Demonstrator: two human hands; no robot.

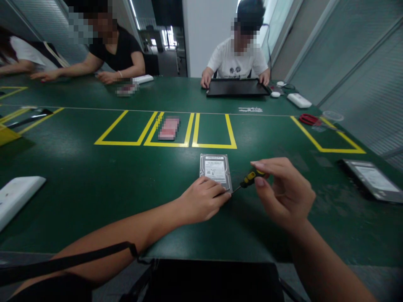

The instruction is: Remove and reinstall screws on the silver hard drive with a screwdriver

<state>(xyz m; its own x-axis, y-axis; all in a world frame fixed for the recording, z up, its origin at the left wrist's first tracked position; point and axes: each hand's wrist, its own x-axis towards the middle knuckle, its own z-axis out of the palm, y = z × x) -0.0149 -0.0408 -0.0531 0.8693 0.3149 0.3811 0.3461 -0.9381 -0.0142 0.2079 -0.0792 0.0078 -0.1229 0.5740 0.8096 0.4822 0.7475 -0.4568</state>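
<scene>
- Right grip (283, 188), raised above the tabletop (94, 176): thumb and fingertips narrowed on the handle of a small screwdriver; back of the wrist toward the wearer.
- Screwdriver (249, 178), black and yellow handle, thin metal shaft: in the right grip, slanting down and leftward from it toward the left grip's fingertips. Tip at the near right corner of the drive; contact cannot be told.
- Left grip (204, 200), palm down: fingers drawn together over the near part of the drive, holding it.
- Hard disk drive (215, 167), metal case, white printed label: on the tabletop, under the left grip's fingers and extending beyond them; left of the right grip.
- Labelled metal-cased unit (376, 180): well to the right of the right grip.
- White device (20, 195): well to the left of the left grip, partly out of view.
- Pink item (169, 129), blurred: beyond the left grip, inside a yellow tape outline (166, 145).
- Red item (310, 120): beyond the right grip and to its right, beside a clear plastic container (333, 116).
- Black tray (237, 88): far beyond both grips, held by a seated person in white (234, 58).
</scene>
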